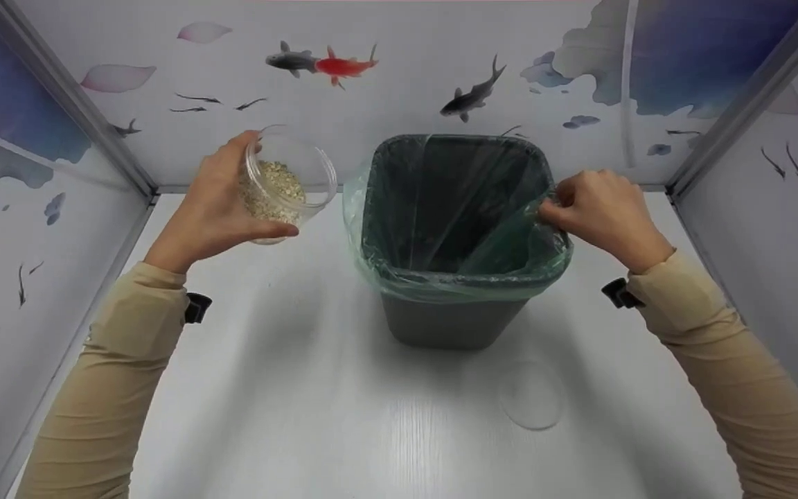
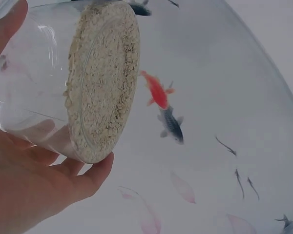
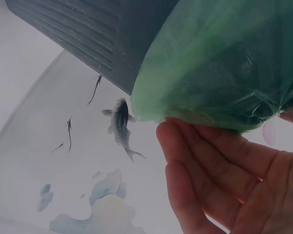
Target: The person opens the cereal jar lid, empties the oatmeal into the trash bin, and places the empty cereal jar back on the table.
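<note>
My left hand grips a clear plastic jar, tilted with its open mouth toward the bin. Pale flakes like rolled oats lie packed at the jar's bottom. A dark grey trash bin stands upright at the middle of the table, lined with a thin green trash bag folded over its rim. At the bin's right rim my right hand pinches the edge of the bag between thumb and fingers. In the right wrist view, the bag's loose green skirt hangs over the fingers.
A clear round lid lies flat on the white table, in front of the bin to the right. White panels painted with fish and petals enclose the back and both sides. Each wrist wears a small black mount.
</note>
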`<state>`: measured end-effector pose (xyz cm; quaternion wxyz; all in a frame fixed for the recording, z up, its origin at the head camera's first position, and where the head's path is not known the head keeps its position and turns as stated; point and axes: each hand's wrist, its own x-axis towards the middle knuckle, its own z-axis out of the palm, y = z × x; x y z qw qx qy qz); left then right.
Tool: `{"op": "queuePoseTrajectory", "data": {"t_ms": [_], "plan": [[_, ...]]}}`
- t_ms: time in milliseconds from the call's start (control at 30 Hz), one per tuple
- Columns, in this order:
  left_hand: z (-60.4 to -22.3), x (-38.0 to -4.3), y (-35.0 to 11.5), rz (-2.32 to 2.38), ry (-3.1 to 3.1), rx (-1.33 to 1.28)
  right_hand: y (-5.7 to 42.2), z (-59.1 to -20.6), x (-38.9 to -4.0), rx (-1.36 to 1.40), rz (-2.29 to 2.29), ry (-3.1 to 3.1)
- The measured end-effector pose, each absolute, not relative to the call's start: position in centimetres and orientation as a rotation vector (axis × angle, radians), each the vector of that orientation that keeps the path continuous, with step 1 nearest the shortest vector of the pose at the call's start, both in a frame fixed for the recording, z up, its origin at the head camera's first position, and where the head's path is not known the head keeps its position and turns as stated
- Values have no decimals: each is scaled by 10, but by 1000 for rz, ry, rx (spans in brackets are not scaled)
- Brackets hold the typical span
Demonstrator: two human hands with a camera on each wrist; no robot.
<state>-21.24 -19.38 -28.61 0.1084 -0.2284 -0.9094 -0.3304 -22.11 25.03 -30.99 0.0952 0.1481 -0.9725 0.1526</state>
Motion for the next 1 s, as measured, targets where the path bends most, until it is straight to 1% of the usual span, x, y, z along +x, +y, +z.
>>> {"op": "queuePoseTrajectory", "data": {"t_ms": [133, 367, 667, 1000], "plan": [[-273, -218, -179, -853, -2662, -739, 250, -312, -221, 427, 494, -2885], [-258, -228, -150, -687, -2687, -762, 249, -314, -221, 439, 525, -2865], [-253, -230, -120, -572, -2720, -763, 250, -314, -220, 448, 538, -2877], [-248, -231, -102, -381, -2730, -809, 251, -313, -221, 453, 546, -2871]]}}
